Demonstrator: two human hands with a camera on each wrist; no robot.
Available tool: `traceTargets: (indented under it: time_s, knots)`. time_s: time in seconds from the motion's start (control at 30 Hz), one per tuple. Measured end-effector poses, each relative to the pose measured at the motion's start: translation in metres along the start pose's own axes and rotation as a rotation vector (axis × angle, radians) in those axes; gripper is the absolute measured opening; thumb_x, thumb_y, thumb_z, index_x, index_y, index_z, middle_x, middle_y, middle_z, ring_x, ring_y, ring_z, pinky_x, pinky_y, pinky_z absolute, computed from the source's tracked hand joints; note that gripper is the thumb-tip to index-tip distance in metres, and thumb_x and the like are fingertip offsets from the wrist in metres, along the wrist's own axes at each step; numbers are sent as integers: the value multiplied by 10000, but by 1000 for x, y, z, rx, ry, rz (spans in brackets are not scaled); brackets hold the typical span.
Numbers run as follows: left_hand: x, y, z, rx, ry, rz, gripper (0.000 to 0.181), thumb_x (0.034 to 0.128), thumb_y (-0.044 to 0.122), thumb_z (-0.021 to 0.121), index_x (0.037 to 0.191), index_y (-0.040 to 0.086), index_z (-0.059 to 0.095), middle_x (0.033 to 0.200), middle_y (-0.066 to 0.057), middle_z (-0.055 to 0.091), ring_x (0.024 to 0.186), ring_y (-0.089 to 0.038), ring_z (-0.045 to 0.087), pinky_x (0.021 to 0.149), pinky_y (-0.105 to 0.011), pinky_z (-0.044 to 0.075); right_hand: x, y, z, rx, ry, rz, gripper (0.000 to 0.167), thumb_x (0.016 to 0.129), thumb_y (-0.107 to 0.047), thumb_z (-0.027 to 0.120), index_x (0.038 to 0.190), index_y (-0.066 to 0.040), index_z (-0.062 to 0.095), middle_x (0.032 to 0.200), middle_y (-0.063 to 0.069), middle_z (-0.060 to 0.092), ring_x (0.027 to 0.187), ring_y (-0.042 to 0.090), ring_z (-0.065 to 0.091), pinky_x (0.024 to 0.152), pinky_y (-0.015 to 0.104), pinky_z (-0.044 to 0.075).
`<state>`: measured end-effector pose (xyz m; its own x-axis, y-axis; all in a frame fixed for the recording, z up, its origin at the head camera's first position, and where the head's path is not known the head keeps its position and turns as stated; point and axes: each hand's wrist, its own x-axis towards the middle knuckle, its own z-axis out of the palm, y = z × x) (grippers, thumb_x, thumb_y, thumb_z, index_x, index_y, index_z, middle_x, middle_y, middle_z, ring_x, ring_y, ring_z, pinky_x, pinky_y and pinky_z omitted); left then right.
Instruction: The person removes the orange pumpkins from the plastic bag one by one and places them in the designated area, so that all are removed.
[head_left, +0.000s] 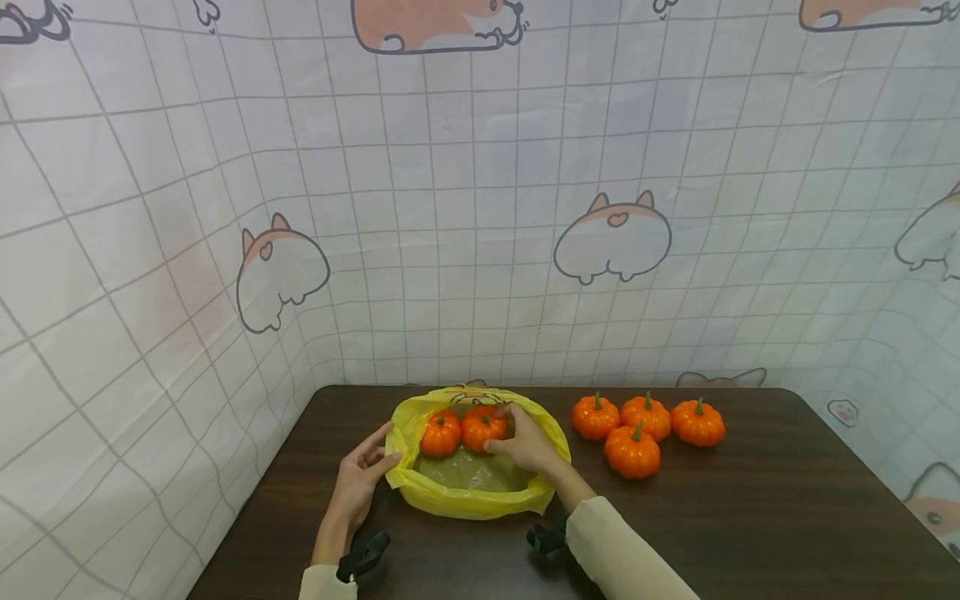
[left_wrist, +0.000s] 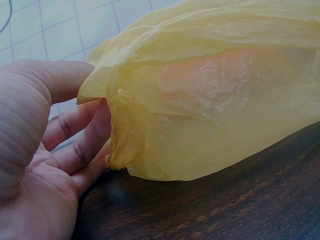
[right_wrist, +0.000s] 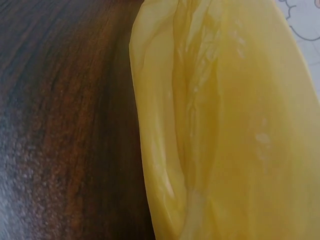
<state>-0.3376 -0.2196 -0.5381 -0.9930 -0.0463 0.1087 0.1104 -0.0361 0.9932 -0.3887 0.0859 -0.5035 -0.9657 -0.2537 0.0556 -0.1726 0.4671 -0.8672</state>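
Currently, your right hand (head_left: 531,444) grips an orange mini pumpkin (head_left: 482,430) inside the yellow plastic bag (head_left: 474,502), beside a second pumpkin (head_left: 440,434); your left hand (head_left: 357,481) pinches the bag's rim. The bag sits on a dark wood-grain table (head_left: 757,517), four more pumpkins (head_left: 632,454) clustered to its right. White grid-lined fabric (head_left: 465,317) printed with cartoon corgis (head_left: 613,240) hangs behind and alongside.
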Motion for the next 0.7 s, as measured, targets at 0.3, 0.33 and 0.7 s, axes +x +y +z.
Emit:
traceTargets:
  time_s: [0.3, 0.33, 0.7]
  knots:
    - [0, 0, -1, 4, -1, -2, 593, 944, 115, 735, 1499, 191, 540, 926, 49, 692, 870, -91, 643, 822, -231, 553, 0, -2, 0, -46, 20, 10, 421, 879, -206, 823, 1198, -118, 563, 1330, 143, 598, 1245, 342, 557, 1039, 536, 447]
    - [0, 0, -1, 4, -2, -2, 595, 944, 117, 737, 1500, 190, 539, 925, 51, 691, 868, -89, 642, 818, -231, 553, 0, -3, 1, -50, 22, 12, 417, 879, -205, 823, 1191, -118, 561, 1321, 142, 600, 1230, 334, 562, 1032, 529, 451]
    - [-1, 0, 0, 7, -5, -4, 597, 944, 122, 737, 1503, 189, 536, 928, 42, 683, 845, -87, 633, 798, -233, 551, 2, -2, 3, -45, 36, -4, 679, 847, -196, 850, 1410, -49, 501, 1487, 200, 521, 1365, 400, 499, 1122, 561, 404]
